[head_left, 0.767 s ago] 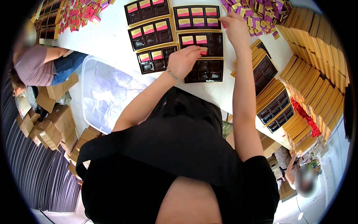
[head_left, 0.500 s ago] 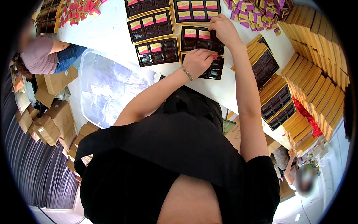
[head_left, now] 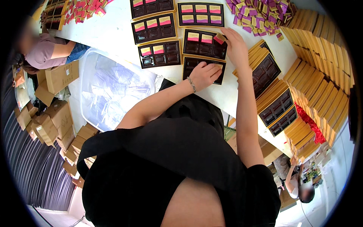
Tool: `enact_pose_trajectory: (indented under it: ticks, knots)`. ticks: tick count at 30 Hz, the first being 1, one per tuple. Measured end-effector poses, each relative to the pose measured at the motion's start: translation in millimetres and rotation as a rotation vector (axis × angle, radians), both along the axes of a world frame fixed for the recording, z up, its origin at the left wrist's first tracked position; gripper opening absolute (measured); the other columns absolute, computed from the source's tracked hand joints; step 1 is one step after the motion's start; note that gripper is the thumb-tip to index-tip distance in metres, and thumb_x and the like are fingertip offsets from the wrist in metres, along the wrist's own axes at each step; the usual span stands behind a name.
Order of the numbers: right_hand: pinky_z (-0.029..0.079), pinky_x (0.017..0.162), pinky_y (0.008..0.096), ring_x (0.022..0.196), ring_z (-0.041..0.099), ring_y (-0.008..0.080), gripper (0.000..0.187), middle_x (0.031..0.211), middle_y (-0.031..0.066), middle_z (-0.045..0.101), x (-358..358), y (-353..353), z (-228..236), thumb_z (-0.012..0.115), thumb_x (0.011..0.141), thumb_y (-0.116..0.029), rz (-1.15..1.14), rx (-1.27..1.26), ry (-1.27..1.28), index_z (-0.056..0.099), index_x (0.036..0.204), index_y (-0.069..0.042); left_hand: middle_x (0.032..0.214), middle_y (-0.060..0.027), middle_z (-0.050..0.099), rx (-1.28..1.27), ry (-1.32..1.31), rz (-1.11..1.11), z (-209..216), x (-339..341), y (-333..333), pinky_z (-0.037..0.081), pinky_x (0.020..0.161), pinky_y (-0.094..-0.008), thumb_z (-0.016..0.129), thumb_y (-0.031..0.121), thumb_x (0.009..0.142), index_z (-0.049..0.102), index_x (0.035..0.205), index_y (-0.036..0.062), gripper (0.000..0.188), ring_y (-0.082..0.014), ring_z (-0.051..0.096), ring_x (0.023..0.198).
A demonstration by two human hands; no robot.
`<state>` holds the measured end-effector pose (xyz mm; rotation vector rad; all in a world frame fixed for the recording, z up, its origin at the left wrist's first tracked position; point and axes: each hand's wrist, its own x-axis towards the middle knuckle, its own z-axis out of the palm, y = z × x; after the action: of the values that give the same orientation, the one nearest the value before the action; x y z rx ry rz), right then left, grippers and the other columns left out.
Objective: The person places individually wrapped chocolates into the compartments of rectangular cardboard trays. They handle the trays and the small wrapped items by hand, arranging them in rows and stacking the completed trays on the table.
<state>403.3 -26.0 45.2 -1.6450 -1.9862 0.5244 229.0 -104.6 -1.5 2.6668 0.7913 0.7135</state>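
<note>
My right hand [head_left: 237, 44] pinches a small pink-and-gold wrapped square [head_left: 219, 38], tilted over the upper right compartment of a dark brown tray [head_left: 193, 49]. Two such squares lie in that tray's upper row. Below it, my left hand [head_left: 205, 76] is closed over another brown tray [head_left: 190, 65], with a gold-coloured wrapped square [head_left: 218, 66] at its fingertips. Farther off, a tray [head_left: 200, 16] has every compartment topped with pink or purple squares. On the left, a tray [head_left: 160, 59] holds two squares and the one behind it [head_left: 154, 34] holds three.
Purple-and-gold squares [head_left: 261, 17] are heaped at the far right, pink ones [head_left: 85, 10] at the far left. Stacked gold-edged trays [head_left: 278, 102] line the right side. A clear plastic tub [head_left: 85, 85] stands left of the table. Cardboard boxes [head_left: 49, 126] and two other people are farther out.
My right hand has shifted right and slightly down; a pink-and-gold square now shows in its fingers. My left hand has moved down and right across the nearest tray.
</note>
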Motion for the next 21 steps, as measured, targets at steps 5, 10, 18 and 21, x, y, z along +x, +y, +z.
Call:
enact_pose_trajectory:
  ticks: [5, 10, 18, 21]
  knots:
    - [0.031, 0.108, 0.0513, 0.135, 0.035, 0.0343, 0.051, 0.143, 0.0154, 0.042, -20, -39, -34, 0.055, 0.091, -0.01, -0.095, -0.099, -0.271, 0.04, 0.138, -0.002, 0.131, -0.0074, 0.055, -0.023, 0.185, -0.028, -12, -3, -7, 0.025, 0.112, -0.0546, 0.063, 0.029, 0.084, 0.061, 0.123, 0.0079, 0.045, -0.0216, 0.044, 0.131]
    - [0.019, 0.112, 0.0585, 0.141, 0.026, 0.0325, 0.057, 0.149, 0.0164, 0.034, -26, -47, -32, 0.054, 0.089, -0.012, -0.05, -0.202, -0.478, 0.036, 0.142, -0.001, 0.132, -0.0046, 0.055, -0.039, 0.258, -0.086, -22, -11, -8, 0.019, 0.113, -0.0568, 0.057, 0.031, 0.089, 0.061, 0.124, 0.0106, 0.041, -0.0213, 0.04, 0.134]
    - [0.025, 0.11, 0.056, 0.137, 0.033, 0.0362, 0.055, 0.146, 0.0129, 0.04, -26, -54, -56, 0.054, 0.084, -0.004, -0.133, -0.055, -0.216, 0.046, 0.138, -0.007, 0.13, -0.0071, 0.057, -0.035, 0.154, -0.109, -17, -18, -4, 0.02, 0.114, -0.0563, 0.057, 0.025, 0.086, 0.062, 0.119, 0.0074, 0.038, -0.0222, 0.043, 0.132]
    - [0.026, 0.11, 0.0544, 0.135, 0.036, 0.0382, 0.055, 0.143, 0.0112, 0.045, -16, -51, -57, 0.052, 0.08, 0.003, -0.178, 0.044, -0.21, 0.052, 0.133, -0.01, 0.135, -0.0083, 0.053, -0.074, 0.124, -0.032, -14, -30, 17, 0.024, 0.111, -0.0584, 0.063, 0.029, 0.082, 0.056, 0.128, 0.0056, 0.052, -0.0237, 0.043, 0.133]
